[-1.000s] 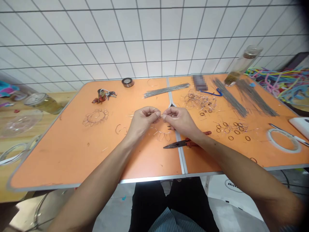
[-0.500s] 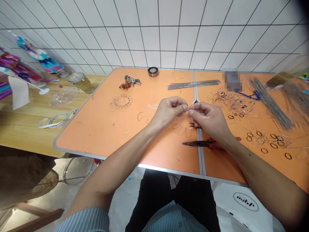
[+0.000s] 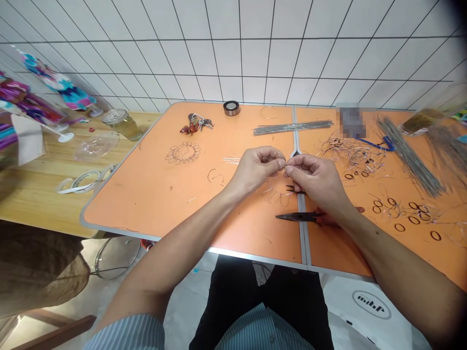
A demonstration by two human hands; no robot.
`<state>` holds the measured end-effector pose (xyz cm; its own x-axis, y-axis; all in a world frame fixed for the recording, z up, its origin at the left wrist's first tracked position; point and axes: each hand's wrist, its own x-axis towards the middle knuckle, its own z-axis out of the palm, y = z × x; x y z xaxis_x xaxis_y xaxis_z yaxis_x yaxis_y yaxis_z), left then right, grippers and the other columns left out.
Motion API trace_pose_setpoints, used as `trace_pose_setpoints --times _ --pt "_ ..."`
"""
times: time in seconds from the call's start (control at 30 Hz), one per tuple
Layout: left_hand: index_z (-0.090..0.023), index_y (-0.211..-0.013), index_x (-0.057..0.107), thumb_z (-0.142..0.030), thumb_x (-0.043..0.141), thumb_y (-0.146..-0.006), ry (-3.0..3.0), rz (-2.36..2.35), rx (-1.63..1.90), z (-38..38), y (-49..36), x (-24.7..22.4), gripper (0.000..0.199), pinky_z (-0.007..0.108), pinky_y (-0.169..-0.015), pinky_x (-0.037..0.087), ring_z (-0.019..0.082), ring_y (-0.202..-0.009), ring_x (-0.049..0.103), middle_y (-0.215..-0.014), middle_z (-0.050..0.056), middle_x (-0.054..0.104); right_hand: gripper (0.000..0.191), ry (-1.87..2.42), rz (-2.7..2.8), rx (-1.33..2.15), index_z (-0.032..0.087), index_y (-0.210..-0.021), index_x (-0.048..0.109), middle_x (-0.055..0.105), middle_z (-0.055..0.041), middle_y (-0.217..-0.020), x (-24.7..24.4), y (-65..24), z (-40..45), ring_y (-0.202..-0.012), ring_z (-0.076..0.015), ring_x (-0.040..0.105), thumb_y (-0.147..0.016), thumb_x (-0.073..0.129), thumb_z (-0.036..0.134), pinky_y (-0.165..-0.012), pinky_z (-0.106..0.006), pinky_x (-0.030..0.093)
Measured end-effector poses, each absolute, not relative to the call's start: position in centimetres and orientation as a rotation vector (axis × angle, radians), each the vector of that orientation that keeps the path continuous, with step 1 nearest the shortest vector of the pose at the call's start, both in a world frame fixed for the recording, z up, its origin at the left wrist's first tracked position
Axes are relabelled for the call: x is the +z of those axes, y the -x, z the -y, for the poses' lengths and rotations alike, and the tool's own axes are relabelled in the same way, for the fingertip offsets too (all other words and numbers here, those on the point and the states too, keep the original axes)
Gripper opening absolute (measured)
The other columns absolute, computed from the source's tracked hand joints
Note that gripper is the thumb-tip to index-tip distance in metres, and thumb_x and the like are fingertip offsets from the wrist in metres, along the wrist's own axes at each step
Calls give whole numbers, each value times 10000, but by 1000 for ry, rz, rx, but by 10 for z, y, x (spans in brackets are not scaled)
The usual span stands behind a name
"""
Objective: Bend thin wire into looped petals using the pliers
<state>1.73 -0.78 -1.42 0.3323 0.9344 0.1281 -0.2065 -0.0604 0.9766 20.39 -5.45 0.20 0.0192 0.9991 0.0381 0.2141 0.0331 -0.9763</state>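
my left hand (image 3: 263,164) and right hand (image 3: 311,174) almost meet above the orange table (image 3: 146,204), thumbs and fingers pinching a thin wire (image 3: 285,167). looped wire (image 3: 274,200) shows just below; i can't tell whether it touches the table. pliers (image 3: 297,217) lie nearer me, a wire ring (image 3: 171,158) well off left.
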Motion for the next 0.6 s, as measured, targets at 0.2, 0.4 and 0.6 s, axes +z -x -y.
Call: trace_pose_setpoints --times 0.2,0.4,0.6 --pt "-180 -788 791 -338 990 -749 -1289 -801 1074 10 -17 -12 256 272 -681 488 105 -701 587 -780 8 724 139 1370 1391 1009 240 -845 785 672 8 -728 1 -204 55 -566 -126 556 -836 891 330 -516 -278 513" --pt "-175 -778 790 -305 968 -757 -1295 -792 1084 10 -17 -12 222 267 -676 490 100 -691 587 -770 6 719 152 1353 1403 996 248 -862 774 679 4 -743 -5 -204 55 -565 -136 559 -865 875 362 -527 -298 526" --pt "-180 -773 783 -317 975 -764 -1269 -790 1077 9 -16 -13 235 268 -667 486 101 -680 582 -760 12 720 154 1346 1424 981 252 -890 778 720 1 -781 -8 -203 55 -582 -136 573 -869 868 375 -548 -301 545"
